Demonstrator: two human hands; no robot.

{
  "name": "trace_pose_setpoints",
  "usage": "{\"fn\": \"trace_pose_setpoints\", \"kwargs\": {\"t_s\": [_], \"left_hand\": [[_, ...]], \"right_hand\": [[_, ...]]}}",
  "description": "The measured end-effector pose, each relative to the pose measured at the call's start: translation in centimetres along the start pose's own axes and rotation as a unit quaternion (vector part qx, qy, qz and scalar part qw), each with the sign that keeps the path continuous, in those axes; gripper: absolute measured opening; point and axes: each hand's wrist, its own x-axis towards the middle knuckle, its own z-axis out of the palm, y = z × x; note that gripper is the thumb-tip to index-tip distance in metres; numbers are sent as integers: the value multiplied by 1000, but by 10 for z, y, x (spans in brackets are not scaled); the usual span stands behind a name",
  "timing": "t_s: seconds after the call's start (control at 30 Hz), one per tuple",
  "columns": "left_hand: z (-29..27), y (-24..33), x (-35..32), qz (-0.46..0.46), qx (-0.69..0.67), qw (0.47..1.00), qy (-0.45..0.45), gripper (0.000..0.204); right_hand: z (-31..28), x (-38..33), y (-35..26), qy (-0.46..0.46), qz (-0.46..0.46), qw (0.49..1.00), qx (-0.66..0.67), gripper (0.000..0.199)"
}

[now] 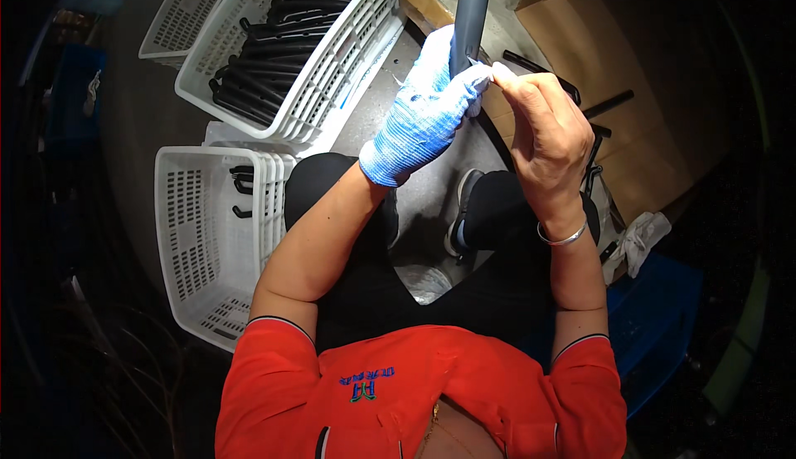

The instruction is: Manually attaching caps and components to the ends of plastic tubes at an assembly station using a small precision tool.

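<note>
My left hand point(423, 115), in a blue and white knitted glove, is wrapped round the lower part of a dark grey tube point(473, 7). The tube stands nearly upright in the picture and runs out past the top edge. My bare right hand point(551, 131), with a silver bracelet at the wrist, meets the tube's side by the gloved thumb. Its thumb and forefinger are pinched together there. What lies between them, perhaps a pale scrap or the glove's tip, is too small to make out.
A white basket point(311, 98) full of black bent tubes stands at the upper left. Below it, stacked white baskets point(203, 235) hold a few black pieces. An open cardboard box point(622, 69) with several black tubes lies right, near a crumpled white cloth point(645, 239) and a blue crate point(655, 310).
</note>
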Motion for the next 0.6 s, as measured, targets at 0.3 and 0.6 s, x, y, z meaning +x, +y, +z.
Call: {"fn": "trace_pose_setpoints", "kwargs": {"t_s": [0.3, 0.6], "left_hand": [[3, -5, -1, 43, 32, 998, 28, 40], [3, -2, -4, 18, -7, 999, 26, 36]], "right_hand": [[1, -1, -9, -5, 23, 1000, -3, 36], [3, -2, -12, 3, 17, 1000, -19, 35]]}}
